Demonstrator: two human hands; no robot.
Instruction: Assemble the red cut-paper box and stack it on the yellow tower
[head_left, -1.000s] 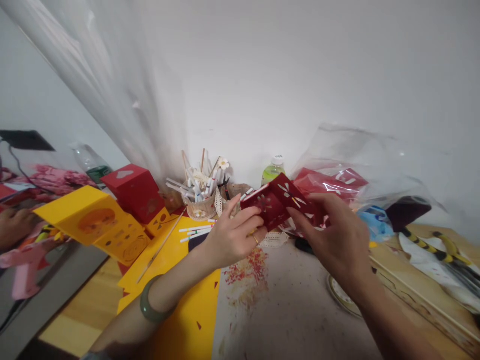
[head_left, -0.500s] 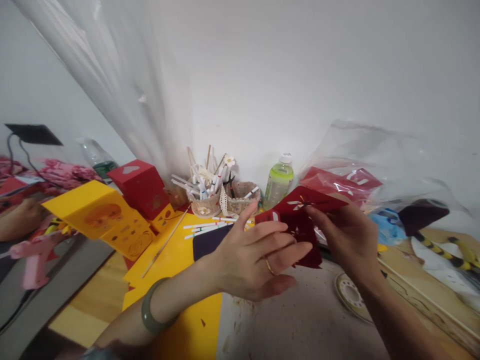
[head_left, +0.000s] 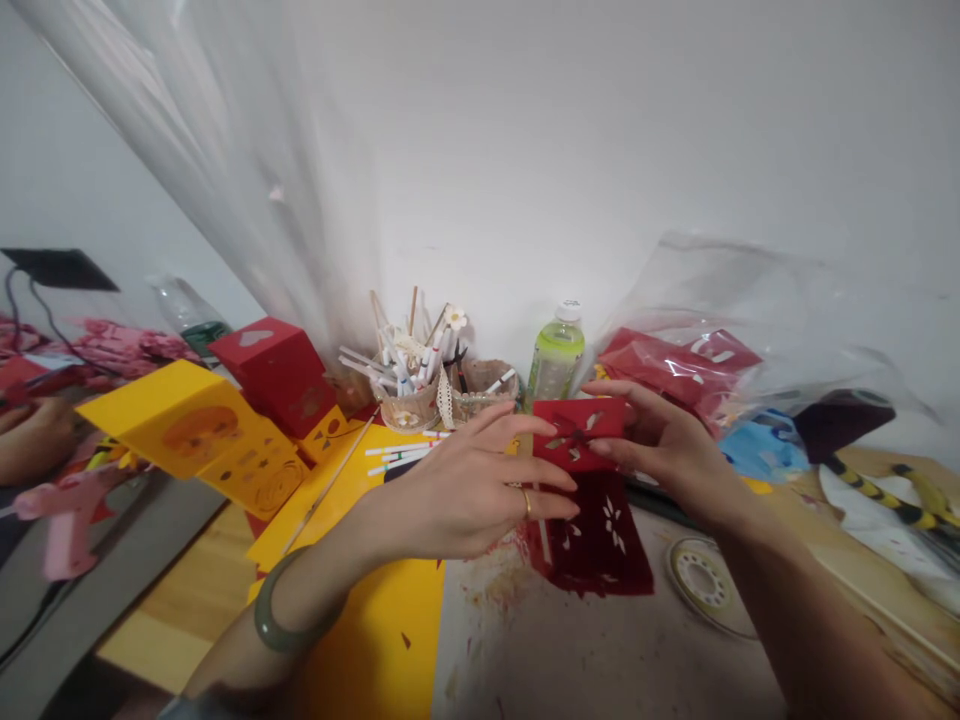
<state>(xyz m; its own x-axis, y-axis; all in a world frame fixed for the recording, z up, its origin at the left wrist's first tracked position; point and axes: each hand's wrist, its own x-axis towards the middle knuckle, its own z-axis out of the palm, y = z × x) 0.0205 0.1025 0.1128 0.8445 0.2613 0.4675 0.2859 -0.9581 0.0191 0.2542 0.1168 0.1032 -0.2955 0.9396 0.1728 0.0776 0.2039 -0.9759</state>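
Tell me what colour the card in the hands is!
The card is red, brighter up top and darker below; the head view shows it.

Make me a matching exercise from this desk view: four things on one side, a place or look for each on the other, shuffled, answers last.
1. Cut-out paper card
2. Glue gun
3. Bangle
4. Lime-green bottle

A. Pink, at the view's left
B. Around the left forearm
C. White-capped, near the wall
D. Red, held in the right hand

Pairs: 1-D, 2-A, 3-B, 4-C

White-capped bottle (head_left: 556,358) beside a basket (head_left: 481,410)
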